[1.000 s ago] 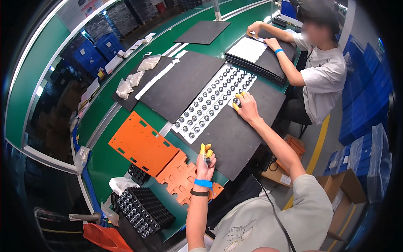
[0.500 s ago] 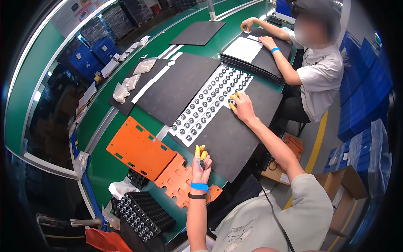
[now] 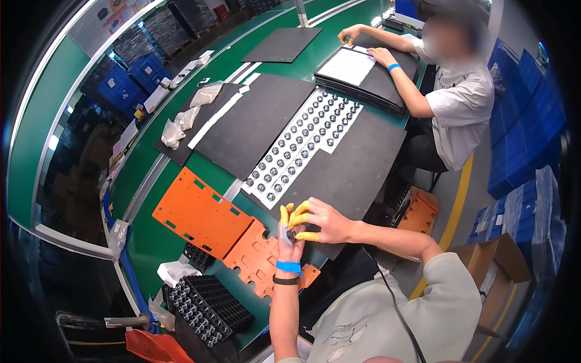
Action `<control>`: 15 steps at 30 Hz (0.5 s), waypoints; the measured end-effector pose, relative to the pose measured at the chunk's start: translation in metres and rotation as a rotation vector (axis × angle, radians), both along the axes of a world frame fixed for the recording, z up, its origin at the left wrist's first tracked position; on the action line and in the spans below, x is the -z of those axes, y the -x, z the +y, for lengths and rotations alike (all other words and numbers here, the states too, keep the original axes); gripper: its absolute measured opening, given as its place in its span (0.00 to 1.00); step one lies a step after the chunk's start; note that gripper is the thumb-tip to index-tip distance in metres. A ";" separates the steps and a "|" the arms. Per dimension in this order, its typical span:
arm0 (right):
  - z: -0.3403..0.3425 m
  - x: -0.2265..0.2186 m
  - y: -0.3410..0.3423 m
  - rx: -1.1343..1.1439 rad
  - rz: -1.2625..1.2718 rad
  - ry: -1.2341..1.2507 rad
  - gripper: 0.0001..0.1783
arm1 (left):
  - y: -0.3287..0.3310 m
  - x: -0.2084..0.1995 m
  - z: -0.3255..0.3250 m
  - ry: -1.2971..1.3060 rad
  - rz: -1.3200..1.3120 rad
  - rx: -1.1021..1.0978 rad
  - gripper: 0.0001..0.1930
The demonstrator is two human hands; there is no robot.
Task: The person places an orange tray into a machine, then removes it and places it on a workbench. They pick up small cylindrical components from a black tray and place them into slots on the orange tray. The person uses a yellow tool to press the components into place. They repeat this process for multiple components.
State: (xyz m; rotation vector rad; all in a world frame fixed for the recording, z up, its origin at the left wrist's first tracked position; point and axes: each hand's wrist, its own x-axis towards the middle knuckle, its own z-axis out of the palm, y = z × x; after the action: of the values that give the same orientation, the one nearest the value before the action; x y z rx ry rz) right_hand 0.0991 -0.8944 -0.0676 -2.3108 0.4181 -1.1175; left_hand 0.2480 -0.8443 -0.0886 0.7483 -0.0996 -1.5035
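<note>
My left hand [image 3: 287, 240], with yellow finger covers, is closed around a small black round part [image 3: 290, 235] and a pale, see-through piece beside it. My right hand [image 3: 324, 222], also in yellow finger covers, meets it from the right. Its thumb and fingers close in on the same black part; their exact contact is partly hidden. Beyond both hands lies a white sheet [image 3: 262, 195] bearing rows of black round parts [image 3: 292, 147] with pale markings. The sheet rests across dark grey boards [image 3: 345, 181] on the green table, its near right edge stepped.
An orange slotted plate [image 3: 203, 212] lies left of my hands. Black trays of round parts [image 3: 206, 308] stand near the lower left. Plastic bags [image 3: 181, 124] sit on a far board. At the far right, a co-worker [image 3: 454, 103] handles a white sheet on stacked boards [image 3: 363, 85].
My right hand has left the sheet of round parts and come back toward me, to my left hand. My left hand stays nearly in place. The co-worker's hands have shifted slightly.
</note>
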 end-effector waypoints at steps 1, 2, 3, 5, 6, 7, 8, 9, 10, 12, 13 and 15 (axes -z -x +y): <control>0.002 -0.001 -0.002 -0.022 -0.021 -0.027 0.24 | 0.006 -0.007 -0.001 -0.005 -0.064 -0.044 0.17; 0.005 -0.003 -0.003 -0.044 -0.041 -0.055 0.24 | 0.008 -0.011 -0.001 -0.011 -0.128 -0.088 0.17; 0.008 -0.006 -0.004 -0.066 -0.062 -0.082 0.24 | 0.001 0.005 -0.001 0.068 -0.133 -0.067 0.17; 0.014 -0.006 -0.006 -0.034 -0.087 -0.122 0.23 | 0.006 -0.003 0.002 0.065 -0.159 -0.073 0.17; 0.014 -0.002 -0.007 -0.019 -0.094 -0.137 0.22 | 0.005 0.001 0.001 0.086 -0.180 -0.081 0.17; 0.014 -0.001 -0.008 -0.009 -0.101 -0.150 0.22 | 0.004 0.003 -0.001 0.110 -0.201 -0.094 0.17; 0.014 -0.001 -0.007 0.011 -0.112 -0.155 0.22 | 0.002 0.005 -0.002 0.135 -0.222 -0.105 0.17; 0.014 -0.002 -0.005 0.031 -0.123 -0.161 0.21 | 0.002 0.007 -0.001 0.075 -0.277 -0.128 0.18; 0.012 -0.004 -0.002 0.050 -0.130 -0.166 0.21 | 0.006 0.000 0.000 0.016 -0.328 -0.153 0.18; 0.001 -0.010 0.007 0.158 -0.135 -0.147 0.18 | 0.006 -0.004 -0.002 -0.044 -0.375 -0.159 0.20; -0.007 -0.012 0.012 0.216 -0.132 -0.130 0.16 | -0.004 0.017 -0.002 0.024 -0.341 -0.137 0.21; -0.033 -0.004 0.025 0.339 -0.108 -0.063 0.16 | -0.007 0.023 -0.004 -0.014 -0.171 -0.144 0.21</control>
State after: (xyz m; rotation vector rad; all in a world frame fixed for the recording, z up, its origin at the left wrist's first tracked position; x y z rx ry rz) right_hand 0.0744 -0.9271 -0.0632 -2.1634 0.8139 -1.3594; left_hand 0.2547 -0.8480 -0.1113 0.8770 -0.1606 -1.3030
